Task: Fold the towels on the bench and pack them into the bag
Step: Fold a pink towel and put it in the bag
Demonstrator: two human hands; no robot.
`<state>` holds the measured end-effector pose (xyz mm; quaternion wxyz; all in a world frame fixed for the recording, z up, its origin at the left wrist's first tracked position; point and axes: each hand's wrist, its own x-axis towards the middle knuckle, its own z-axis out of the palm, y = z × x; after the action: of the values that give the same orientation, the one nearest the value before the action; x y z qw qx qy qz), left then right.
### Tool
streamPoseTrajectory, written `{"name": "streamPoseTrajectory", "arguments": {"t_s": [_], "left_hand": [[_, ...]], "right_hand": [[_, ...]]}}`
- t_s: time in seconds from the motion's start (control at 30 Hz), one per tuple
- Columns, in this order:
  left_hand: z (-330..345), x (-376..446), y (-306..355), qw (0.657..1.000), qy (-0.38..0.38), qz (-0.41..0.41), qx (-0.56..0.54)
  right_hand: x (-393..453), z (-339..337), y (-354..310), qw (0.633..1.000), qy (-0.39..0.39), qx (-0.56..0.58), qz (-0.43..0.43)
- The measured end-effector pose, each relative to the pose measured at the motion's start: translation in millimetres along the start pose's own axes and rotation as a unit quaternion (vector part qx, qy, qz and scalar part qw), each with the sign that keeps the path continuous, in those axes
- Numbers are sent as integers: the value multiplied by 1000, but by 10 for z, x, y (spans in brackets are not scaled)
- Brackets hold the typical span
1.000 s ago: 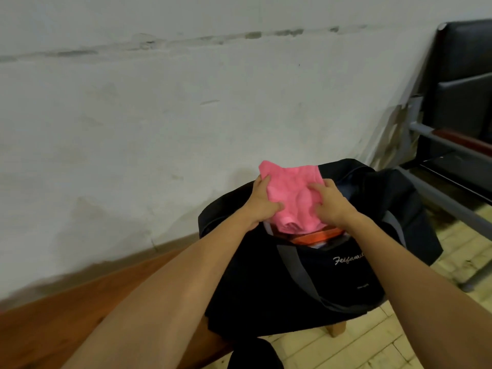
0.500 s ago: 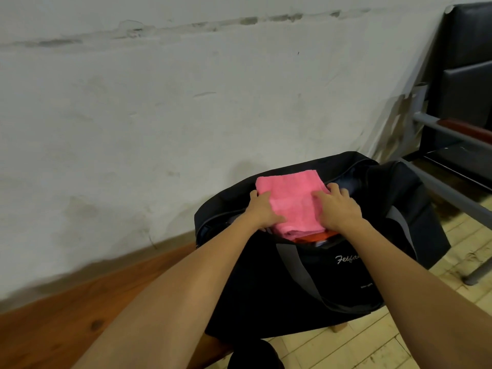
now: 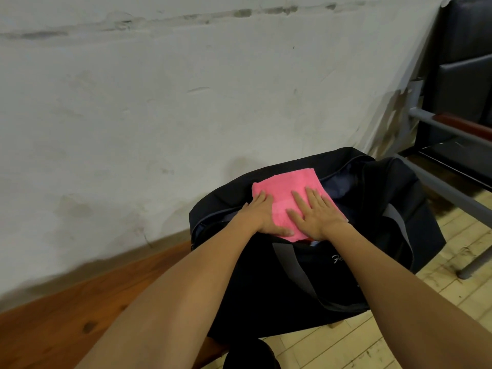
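A folded pink towel (image 3: 286,189) lies flat in the open mouth of a black duffel bag (image 3: 266,294) standing on the end of the wooden bench (image 3: 66,323). My left hand (image 3: 262,213) lies flat on the towel's left part, its fingers straight and its thumb along the near edge. My right hand (image 3: 316,211) presses flat on the towel's right part with fingers spread. A sliver of orange and white shows under the towel's near edge. The rest of the bag's contents are hidden.
A scuffed white wall (image 3: 186,102) rises right behind the bench and bag. To the right stand a grey metal frame (image 3: 442,190) and a dark padded seat (image 3: 466,75). Pale wooden floorboards (image 3: 399,342) lie below the bag.
The towel went from crumpled and held up between my gripping fingers to lying flat in the bag's opening. Both hands opened and now rest flat on top of it.
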<state>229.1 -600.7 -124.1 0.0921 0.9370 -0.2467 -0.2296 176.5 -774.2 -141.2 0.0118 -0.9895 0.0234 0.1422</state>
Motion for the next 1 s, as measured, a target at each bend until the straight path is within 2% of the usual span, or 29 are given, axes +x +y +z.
{"name": "streamPoseTrajectory", "arguments": {"t_s": [0.17, 0.27, 0.43, 0.5, 0.57, 0.67, 0.8, 1.0], "left_hand": [[37, -36, 0, 1000, 9, -6, -9], [16, -74, -17, 999, 42, 3, -7], [-138, -288, -112, 988, 149, 18, -47], [-252, -424, -186, 972, 222, 17, -75], [-372, -577, -292, 952, 277, 0, -128], [-525, -858, -527, 924, 322, -39, -203], [-641, -1236, -908, 892, 370, -61, -252], [-569, -2000, -1559, 867, 401, -102, -277]], "right_hand": [[-9, -7, -12, 1000, -8, -8, 2], [-30, -47, -28, 1000, 4, 6, 8], [-81, -142, -201, 989, 141, 49, -15], [-97, -225, -374, 975, 195, 97, -32], [-134, -347, -605, 960, 218, 173, -27], [-186, -500, -953, 935, 248, 251, -42], [-251, -623, -1411, 891, 253, 374, -51], [-531, -657, -2360, 863, 194, 457, -93]]}}
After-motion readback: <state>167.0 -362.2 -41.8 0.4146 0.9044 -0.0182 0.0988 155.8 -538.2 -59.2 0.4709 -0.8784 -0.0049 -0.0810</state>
